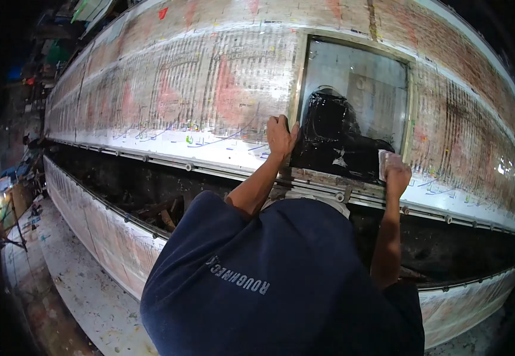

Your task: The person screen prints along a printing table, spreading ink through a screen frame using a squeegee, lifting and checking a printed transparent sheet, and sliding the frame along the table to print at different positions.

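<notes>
A rectangular printing screen point(407, 118) lies on the long sloping table, its pale frame around a glossy mesh. Black ink point(328, 154) covers the near part of the mesh and reaches up its left side in a rounded patch. My left hand point(281, 136) rests on the screen's left frame bar, thumb and fingers apart. At the near right corner of the screen, my right hand point(397, 172) is closed around a pale, flat-edged squeegee point(382, 164). Most of the squeegee is hidden by the fingers and the ink.
The sloping printing table point(150, 136) carries striped, red-marked cloth. A metal rail point(234, 172) with round stops runs along its near edge. Behind my body is a dark gap, with another table point(109, 237) beyond. A walkway point(85, 291) lies at lower left.
</notes>
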Available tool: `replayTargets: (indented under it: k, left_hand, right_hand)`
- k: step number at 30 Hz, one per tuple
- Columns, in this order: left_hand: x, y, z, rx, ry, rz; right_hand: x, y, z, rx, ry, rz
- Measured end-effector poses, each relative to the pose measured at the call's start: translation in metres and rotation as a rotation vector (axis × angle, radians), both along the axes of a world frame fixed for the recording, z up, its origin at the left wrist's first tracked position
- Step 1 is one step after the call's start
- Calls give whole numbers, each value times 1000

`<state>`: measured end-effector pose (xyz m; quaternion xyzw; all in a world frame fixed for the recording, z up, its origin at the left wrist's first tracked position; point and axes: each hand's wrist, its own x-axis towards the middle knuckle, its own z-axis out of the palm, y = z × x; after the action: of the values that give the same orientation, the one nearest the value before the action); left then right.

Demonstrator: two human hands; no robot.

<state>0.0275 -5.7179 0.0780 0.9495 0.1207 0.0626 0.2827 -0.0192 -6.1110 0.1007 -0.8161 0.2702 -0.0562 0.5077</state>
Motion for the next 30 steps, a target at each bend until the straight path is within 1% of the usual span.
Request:
replayTargets:
  k: [2, 3, 5, 6, 7, 8, 9, 10, 11, 12, 13, 14, 15, 16, 18, 19, 20, 21, 22, 23, 24, 25, 26, 27, 28, 29, 30]
  left_hand:
    - [-15, 29, -14, 4, 0, 8]
    - [-24, 48, -21, 7, 2, 1]
    - [-37, 88, -23, -138, -202, 177]
    - [-41, 109, -22, -175, -210, 332]
    - [-48, 134, -21, -266, -213, 467]
    - [-48, 164, -28, -204, -151, 647]
    - [-53, 194, -35, -183, -208, 687]
    - [-56, 221, -38, -49, -158, 714]
    - [-58, 243, -43, -53, -125, 689]
    - [-61, 258, -37, -55, -87, 660]
    - [-57, 267, -32, -63, -86, 644]
    - [-54, 270, -28, -72, -16, 611]
    - [-50, 268, -29, -84, 52, 581]
    - [-49, 264, -36, -100, 61, 578]
    - [-43, 256, -47, -124, -52, 524]
    - [-40, 256, -43, -195, 93, 503]
    - [-35, 257, -29, -198, 90, 492]
    - [-31, 255, -8, -117, 269, 417]
    - [-29, 254, 2, -36, 447, 339]
    - [-29, 257, -9, -33, 425, 325]
    - [-28, 258, -12, -42, 423, 318]
    - [-29, 257, -14, -97, 358, 364]
    - [-32, 257, -17, -151, 297, 413]
    - [-31, 261, -22, -157, 297, 413]
    - [-28, 266, -28, -253, 244, 404]
    - [-32, 271, -35, -345, 201, 399]
    - [-36, 274, -33, -341, 210, 409]
  right_hand:
    - [-11, 46, 29, -602, -44, 242]
    - [-20, 62, 35, -605, -43, 249]
    - [-42, 87, 44, -682, -29, 827]
    - [-50, 93, 44, -691, -28, 827]
    - [-57, 100, 42, -685, -26, 859]
    - [-64, 106, 42, -680, -25, 890]
    - [-70, 109, 46, -615, -47, 862]
    - [-68, 118, 56, -625, -47, 852]
    - [-69, 126, 66, -689, 29, 787]
    - [-72, 139, 78, -747, 112, 719]
    - [-69, 157, 86, -796, 118, 628]
    - [-65, 177, 83, -804, 127, 613]
    - [-59, 195, 76, -639, 65, 509]
    - [-55, 212, 69, -478, 6, 413]
    - [-59, 269, 46, 60, 111, 428]
    - [-57, 303, 47, 308, 238, 393]
    - [-56, 337, 49, 558, 361, 349]
    - [-55, 368, 58, 707, 426, 284]
    - [-54, 390, 68, 854, 492, 218]
    - [-55, 402, 58, 845, 487, 211]
    - [-57, 411, 38, 1007, 433, 53]
    - [-59, 414, 18, 1164, 375, -108]
    - [-62, 413, 7, 1155, 377, -111]
    - [-60, 412, -6, 1231, 343, -286]
    - [-57, 412, -20, 1306, 305, -461]
    - [-60, 412, -34, 1365, 242, -478]
    - [-60, 419, -32, 1363, 257, -479]
